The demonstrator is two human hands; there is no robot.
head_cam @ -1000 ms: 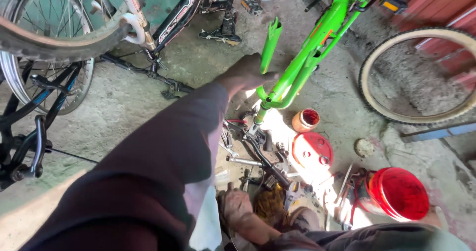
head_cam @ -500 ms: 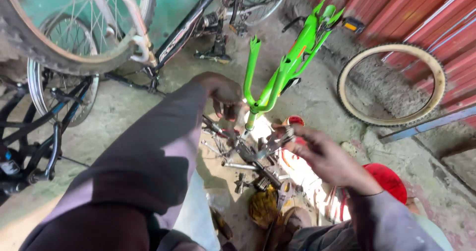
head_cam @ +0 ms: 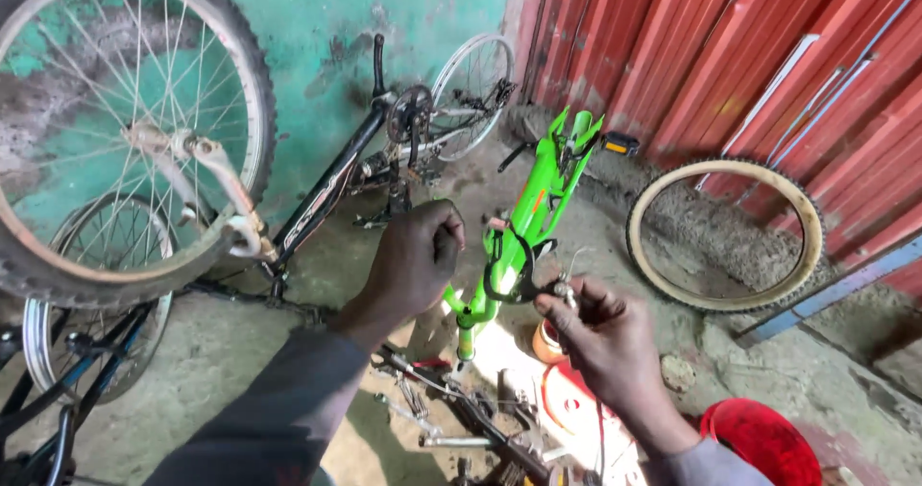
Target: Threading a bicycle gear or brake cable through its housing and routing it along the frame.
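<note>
A bright green bicycle frame (head_cam: 538,207) stands on the concrete floor in the middle of the head view. A black curved brake arm (head_cam: 511,277) hangs on its lower part. My right hand (head_cam: 605,337) pinches a small metal brake fitting (head_cam: 562,289) with a thin wire rising from it, right beside that arm. My left hand (head_cam: 418,260) is curled into a fist just left of the frame's lower tube; whether anything is inside it is hidden. Both forearms are in dark sleeves.
Loose tools (head_cam: 461,414) and a small orange tin (head_cam: 545,344) lie on the floor under my hands. There is a red tub (head_cam: 764,443) at the lower right. A bare tyre (head_cam: 725,231) leans by the red corrugated wall. A black bicycle (head_cam: 355,174) and a large wheel (head_cam: 125,131) stand at the left.
My right hand has come up from the tools on the floor to the brake fitting on the green frame. My left hand has closed beside the frame. The view has tilted upward.
</note>
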